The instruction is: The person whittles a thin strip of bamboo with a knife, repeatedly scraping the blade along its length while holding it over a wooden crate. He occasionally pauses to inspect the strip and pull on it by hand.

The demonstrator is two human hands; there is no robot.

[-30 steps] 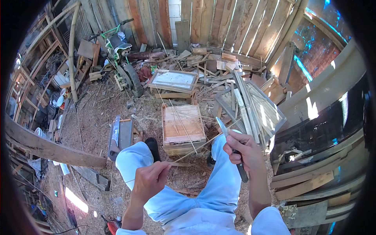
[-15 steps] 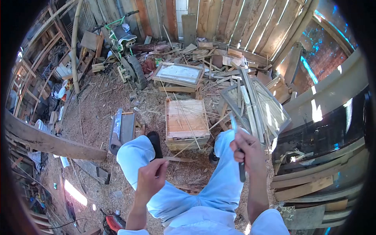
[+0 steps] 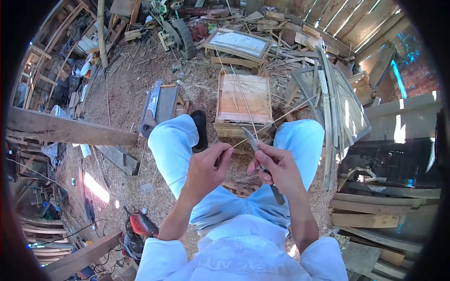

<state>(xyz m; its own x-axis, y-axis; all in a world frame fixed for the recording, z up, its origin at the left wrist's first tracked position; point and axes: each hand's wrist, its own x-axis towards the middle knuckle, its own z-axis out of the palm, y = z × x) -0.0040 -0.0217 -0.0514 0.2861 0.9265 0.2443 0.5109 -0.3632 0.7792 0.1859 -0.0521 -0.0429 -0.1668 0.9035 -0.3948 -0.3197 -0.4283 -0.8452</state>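
Note:
My left hand (image 3: 206,167) is closed in a pinch on the end of a thin wooden stick (image 3: 237,144). The stick runs up and to the right, passing in front of a wooden box (image 3: 243,96). In my right hand (image 3: 280,169) is a knife (image 3: 251,138), fingers wrapped round its dark handle, which sticks out below the fist. Its blade points up and left and overlaps the stick just right of my left fingertips. Both hands are over my lap, between my spread knees.
A handsaw (image 3: 151,105) lies on a small dark-topped stand at the left. Behind the box rests a framed panel (image 3: 239,44) among scrap wood. Slats and a mesh frame (image 3: 351,105) lean at the right. A red power tool (image 3: 142,225) is on the floor at lower left.
My right hand with the knife has come down and left, close to my left hand. My left hand has moved up and right with the stick. The view has tilted down.

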